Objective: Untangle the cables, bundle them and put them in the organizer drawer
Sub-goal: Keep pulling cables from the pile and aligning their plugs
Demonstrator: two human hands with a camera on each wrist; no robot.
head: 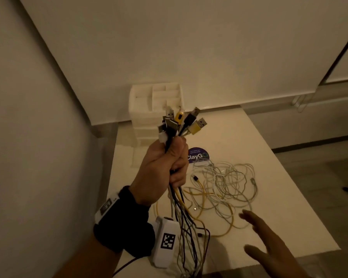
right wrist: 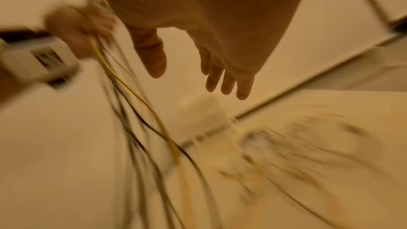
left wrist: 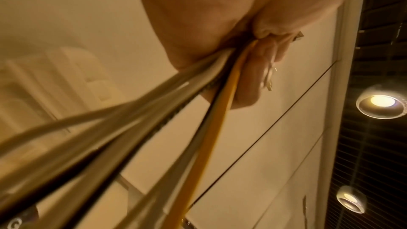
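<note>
My left hand (head: 165,167) is raised above the table and grips a bunch of cables just below their plugs (head: 181,122), which fan out above the fist. White, black and yellow cables (head: 187,227) hang from the fist down to the table; the left wrist view shows them close up (left wrist: 222,104). A loose tangle of white and yellow cables (head: 223,189) lies on the table to the right. My right hand (head: 269,235) hovers low at the front right, fingers straight and spread, holding nothing; the right wrist view shows it (right wrist: 209,69) blurred. The white organizer (head: 156,109) stands at the table's far left.
A round purple sticker (head: 198,155) lies on the white table (head: 259,149) behind the tangle. A wall runs close along the left. The table's right edge drops to the floor. The left wrist camera box (head: 165,241) sits just over the hanging cables.
</note>
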